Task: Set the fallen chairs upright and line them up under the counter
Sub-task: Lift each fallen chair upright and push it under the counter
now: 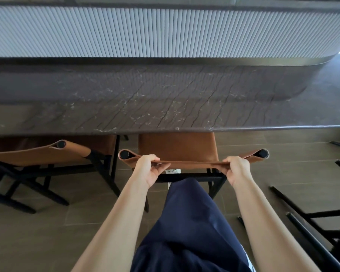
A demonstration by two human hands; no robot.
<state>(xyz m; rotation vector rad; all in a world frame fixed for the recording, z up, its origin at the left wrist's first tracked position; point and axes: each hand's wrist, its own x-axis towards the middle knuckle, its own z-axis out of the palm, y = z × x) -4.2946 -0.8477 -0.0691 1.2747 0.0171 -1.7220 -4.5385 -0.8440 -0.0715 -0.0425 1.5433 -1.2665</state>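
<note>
One upright chair (pixel 177 148), tan leather on black frame, seat under counter (pixel 165 99)

Chair (pixel 177 148) under counter (pixel 165 107)

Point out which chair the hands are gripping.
The middle chair: left hand and right hand grip its backrest; the left-side chair stands untouched.
</note>
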